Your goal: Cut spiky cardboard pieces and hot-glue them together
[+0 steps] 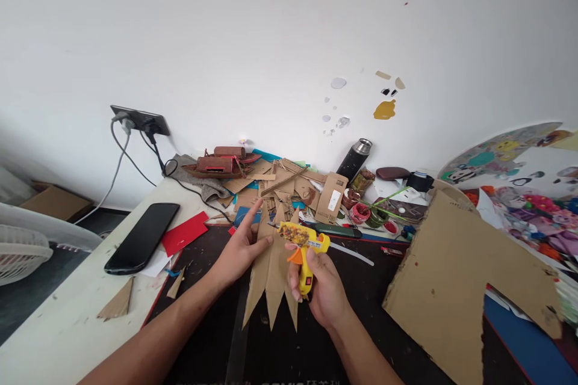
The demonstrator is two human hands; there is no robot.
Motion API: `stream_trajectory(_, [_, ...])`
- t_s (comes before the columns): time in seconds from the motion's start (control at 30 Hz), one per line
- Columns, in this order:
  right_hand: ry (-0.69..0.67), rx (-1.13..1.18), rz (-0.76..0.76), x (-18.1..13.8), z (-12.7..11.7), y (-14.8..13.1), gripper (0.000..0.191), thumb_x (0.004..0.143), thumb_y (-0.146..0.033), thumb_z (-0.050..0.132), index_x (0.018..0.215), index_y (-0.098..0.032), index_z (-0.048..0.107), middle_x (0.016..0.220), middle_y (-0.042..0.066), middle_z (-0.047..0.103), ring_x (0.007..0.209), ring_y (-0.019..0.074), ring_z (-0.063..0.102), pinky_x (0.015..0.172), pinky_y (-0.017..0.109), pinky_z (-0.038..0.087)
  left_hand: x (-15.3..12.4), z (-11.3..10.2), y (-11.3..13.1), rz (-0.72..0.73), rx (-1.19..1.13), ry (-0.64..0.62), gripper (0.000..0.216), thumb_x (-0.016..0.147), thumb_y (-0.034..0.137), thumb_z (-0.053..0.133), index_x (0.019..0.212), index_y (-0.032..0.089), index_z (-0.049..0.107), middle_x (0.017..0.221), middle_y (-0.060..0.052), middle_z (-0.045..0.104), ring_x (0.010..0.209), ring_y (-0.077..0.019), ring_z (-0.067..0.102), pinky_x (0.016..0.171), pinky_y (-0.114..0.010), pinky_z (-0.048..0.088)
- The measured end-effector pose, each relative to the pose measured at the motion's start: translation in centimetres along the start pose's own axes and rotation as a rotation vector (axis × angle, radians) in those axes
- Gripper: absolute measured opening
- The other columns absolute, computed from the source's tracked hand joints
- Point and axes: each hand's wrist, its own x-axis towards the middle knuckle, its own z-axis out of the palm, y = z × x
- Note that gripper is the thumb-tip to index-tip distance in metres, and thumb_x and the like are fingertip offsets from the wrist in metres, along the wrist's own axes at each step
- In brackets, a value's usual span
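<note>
My left hand (244, 248) is at the left edge of a cardboard piece (270, 271) with pointed ends and lengthwise creases. The thumb lies over its face, the index finger stretches toward an upper point, and the other fingers are partly hidden behind it. My right hand (323, 292) is wrapped round the handle of a yellow hot glue gun (306, 252) with an orange trigger. The gun's nozzle points left, just above the cardboard, and covers part of it. A clear glue stick (350, 253) sticks out of its back.
Cardboard scraps (282, 183), model boats (219, 163), a black flask (354, 159) and paint pots (360, 212) crowd the wall side. A large cardboard sheet (445, 277) lies right. A phone (143, 237), red paper (185, 233) and cut cardboard wedges (118, 299) lie left.
</note>
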Motion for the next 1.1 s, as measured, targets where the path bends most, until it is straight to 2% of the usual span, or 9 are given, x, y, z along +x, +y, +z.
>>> stream_trajectory(0.13, [-0.013, 0.012, 0.003, -0.5, -0.4, 0.4, 0.070, 0.088, -0.076, 0.074, 0.104, -0.009, 0.079, 0.055, 0.002, 0.062, 0.040, 0.0110, 0.049, 0.038, 0.020, 0.034, 0.2, -0.3, 0.1, -0.035, -0.032, -0.044, 0.112, 0.077, 0.042, 0.090, 0.170, 0.025, 0.031, 0.112, -0.011, 0.079, 0.086, -0.0254, 0.076, 0.080, -0.036, 0.061])
stream_trajectory(0.27, [-0.046, -0.011, -0.016, -0.9, -0.8, 0.5, 0.070, 0.090, -0.078, 0.071, 0.101, -0.009, 0.080, 0.053, 0.003, 0.061, 0.039, 0.0112, 0.046, 0.040, 0.022, 0.033, 0.1, -0.4, 0.3, -0.050, -0.056, -0.063, 0.103, 0.077, 0.039, 0.089, 0.166, 0.030, 0.038, 0.134, -0.014, 0.076, 0.101, -0.0300, 0.078, 0.084, -0.037, 0.061])
stream_trajectory(0.37, [-0.060, -0.030, -0.015, -1.1, -1.1, 0.5, 0.072, 0.091, -0.079, 0.069, 0.101, -0.009, 0.080, 0.054, 0.004, 0.063, 0.039, 0.0116, 0.046, 0.040, 0.023, 0.034, 0.2, -0.6, 0.5, -0.076, -0.098, -0.079, 0.104, 0.074, 0.036, 0.091, 0.164, 0.031, 0.040, 0.139, -0.014, 0.074, 0.107, -0.0327, 0.078, 0.084, -0.038, 0.062])
stream_trajectory(0.53, [-0.053, -0.054, 0.013, -1.1, -1.2, 0.7, 0.068, 0.092, -0.076, 0.071, 0.096, -0.009, 0.079, 0.054, 0.003, 0.062, 0.040, 0.0103, 0.047, 0.041, 0.021, 0.037, 0.5, -1.0, -0.1, -0.136, -0.188, -0.087, 0.096, 0.073, 0.036, 0.090, 0.159, 0.030, 0.048, 0.142, -0.014, 0.073, 0.113, -0.0361, 0.077, 0.089, -0.042, 0.062])
stream_trajectory(0.73, [-0.065, -0.019, 0.026, -1.1, -1.3, 1.0, 0.068, 0.091, -0.075, 0.073, 0.105, -0.009, 0.080, 0.055, 0.002, 0.063, 0.041, 0.0102, 0.050, 0.040, 0.019, 0.037, 0.9, -1.3, -0.9, -0.136, -0.223, -0.099, 0.089, 0.070, 0.029, 0.090, 0.153, 0.028, 0.056, 0.142, -0.013, 0.073, 0.118, -0.0361, 0.076, 0.096, -0.043, 0.061])
stream_trajectory(0.87, [-0.054, -0.024, 0.051, -1.3, -1.5, 1.2, 0.065, 0.091, -0.073, 0.075, 0.103, -0.009, 0.078, 0.055, 0.001, 0.064, 0.039, 0.0109, 0.053, 0.039, 0.019, 0.038, 1.0, -1.6, -0.7, -0.160, -0.182, -0.057, 0.090, 0.067, 0.032, 0.091, 0.150, 0.026, 0.058, 0.137, -0.013, 0.075, 0.108, -0.0342, 0.079, 0.090, -0.041, 0.063])
stream_trajectory(1.1, [-0.046, -0.091, 0.111, -2.0, -1.9, 1.1, 0.063, 0.091, -0.069, 0.077, 0.107, -0.009, 0.074, 0.056, 0.002, 0.067, 0.040, 0.0146, 0.062, 0.038, 0.019, 0.041, 0.8, -1.2, 0.0, -0.160, -0.170, -0.013, 0.096, 0.067, 0.035, 0.094, 0.152, 0.023, 0.050, 0.127, -0.014, 0.079, 0.098, -0.0323, 0.080, 0.080, -0.038, 0.064])
